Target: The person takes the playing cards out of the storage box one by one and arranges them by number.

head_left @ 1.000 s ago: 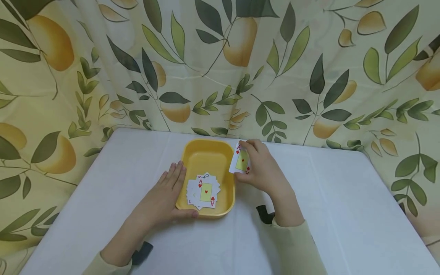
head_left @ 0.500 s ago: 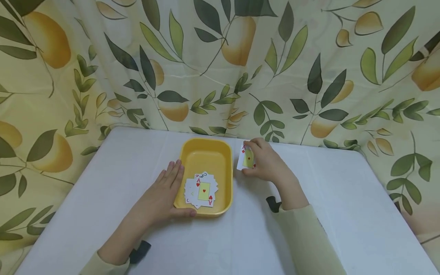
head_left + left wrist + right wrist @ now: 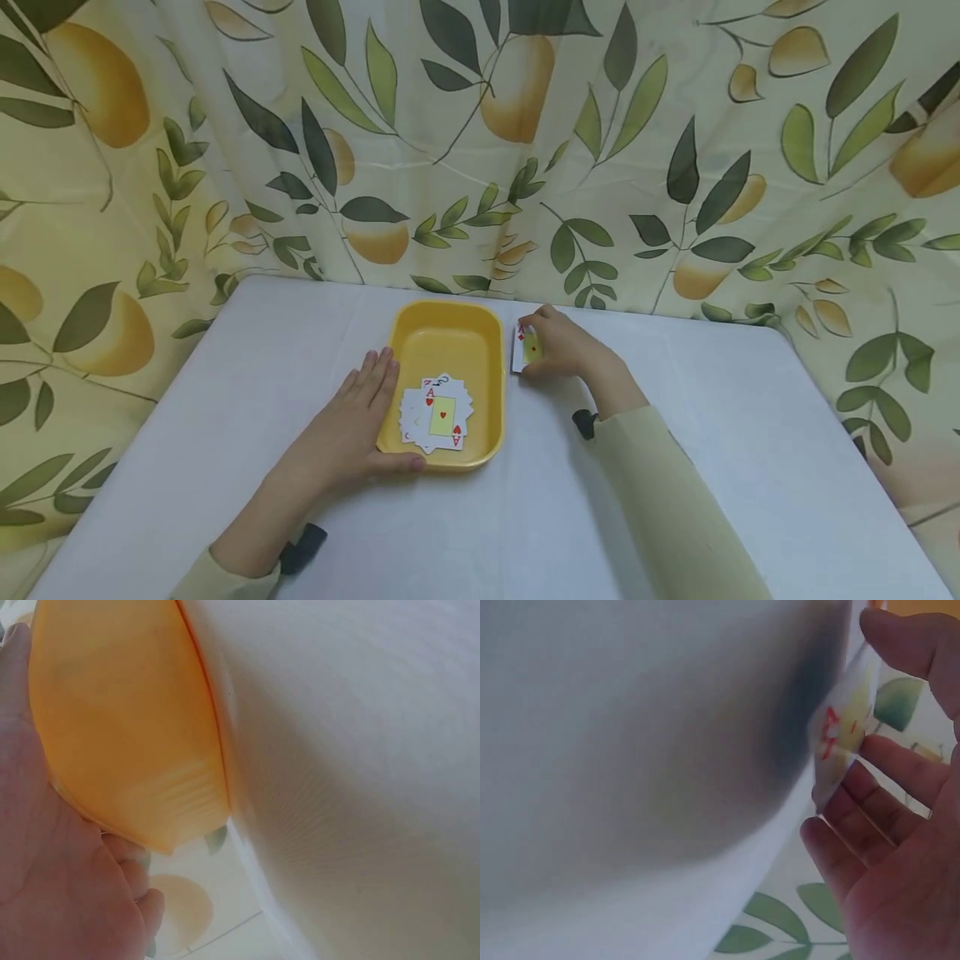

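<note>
A yellow plastic tray (image 3: 448,340) stands on the white-covered table. Inside its front part lies a loose pile of playing cards (image 3: 442,415), the ace of hearts face up on top. My left hand (image 3: 348,437) rests against the tray's left side with straight fingers, its thumb along the front rim; the left wrist view has the tray's outer wall (image 3: 127,727) beside the palm. Just right of the tray, my right hand (image 3: 570,346) pinches an ace of diamonds playing card (image 3: 530,350) between thumb and fingers. In the right wrist view this card (image 3: 847,731) is tilted near the cloth.
White cloth (image 3: 675,467) covers the table around the tray. A curtain (image 3: 465,167) printed with leaves and fruit hangs behind the table's back edge. A dark strap piece (image 3: 303,548) shows at the left wrist, another (image 3: 584,423) at the right.
My right hand has carried the ace of diamonds away from over the tray's right rim to beside the tray, close to the table. The left hand and the card pile stay put.
</note>
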The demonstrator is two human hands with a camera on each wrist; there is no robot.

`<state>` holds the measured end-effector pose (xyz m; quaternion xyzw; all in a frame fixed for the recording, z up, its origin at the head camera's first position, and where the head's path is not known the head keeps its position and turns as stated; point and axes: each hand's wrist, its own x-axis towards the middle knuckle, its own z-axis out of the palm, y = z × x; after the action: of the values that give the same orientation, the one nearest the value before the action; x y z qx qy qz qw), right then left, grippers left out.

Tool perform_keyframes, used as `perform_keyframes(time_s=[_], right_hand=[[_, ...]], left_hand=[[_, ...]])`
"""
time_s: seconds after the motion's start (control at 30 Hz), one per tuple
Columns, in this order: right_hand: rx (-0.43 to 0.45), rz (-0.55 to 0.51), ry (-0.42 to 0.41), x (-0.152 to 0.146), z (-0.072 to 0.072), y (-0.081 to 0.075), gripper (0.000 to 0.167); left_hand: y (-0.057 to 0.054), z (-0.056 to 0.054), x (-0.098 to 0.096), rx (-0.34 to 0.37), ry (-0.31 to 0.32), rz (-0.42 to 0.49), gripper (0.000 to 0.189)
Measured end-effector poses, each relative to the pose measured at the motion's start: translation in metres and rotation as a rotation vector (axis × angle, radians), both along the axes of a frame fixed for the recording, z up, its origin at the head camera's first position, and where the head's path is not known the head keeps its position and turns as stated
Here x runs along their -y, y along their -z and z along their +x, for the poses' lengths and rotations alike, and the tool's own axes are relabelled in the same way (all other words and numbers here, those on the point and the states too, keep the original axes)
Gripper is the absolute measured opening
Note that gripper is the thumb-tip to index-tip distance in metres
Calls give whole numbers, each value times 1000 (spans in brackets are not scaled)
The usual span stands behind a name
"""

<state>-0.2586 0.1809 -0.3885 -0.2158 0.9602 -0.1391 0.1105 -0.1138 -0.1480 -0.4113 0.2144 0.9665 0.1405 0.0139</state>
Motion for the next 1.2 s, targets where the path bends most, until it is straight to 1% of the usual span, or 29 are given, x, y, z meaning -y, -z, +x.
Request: perform_keyframes(time_s=[0.17,0.33,0.5,0.63,0.73,0.8,0.87,0.93,1.0,1.1,1.2], right_hand=[[79,24,34,0,-1,4,78],[103,13,33,0,-2,5,79],[127,27,35,1,-2,5,82],[120,44,42,0,-3,7,84],[89,36,29,-3,0,6,87],[67,-3,30,-6,6,2,91],[43,-64,33,-7,13,-6,92],[24,-136,41,-5,22,-15,92],[-5,-190,29,-1,31,-23,90],[-39,-235,0,10,44,-33,89],[-61,-255,-24,24,60,-38,89]], left_hand=[[0,-1,-2,4,3,14,138],[-3,0,-2,1,-1,2,138],[-5,1,-1,9,-3,9,138],[-4,0,-1,7,-3,9,137],[-4,0,-1,4,-1,14,136],[-4,-1,-2,6,3,16,136],[-4,0,-2,9,5,12,136],[-5,0,-2,12,5,10,136],[-5,1,-2,17,1,7,137],[-4,2,-2,22,-9,5,137],[-3,2,-1,21,-11,3,136]])
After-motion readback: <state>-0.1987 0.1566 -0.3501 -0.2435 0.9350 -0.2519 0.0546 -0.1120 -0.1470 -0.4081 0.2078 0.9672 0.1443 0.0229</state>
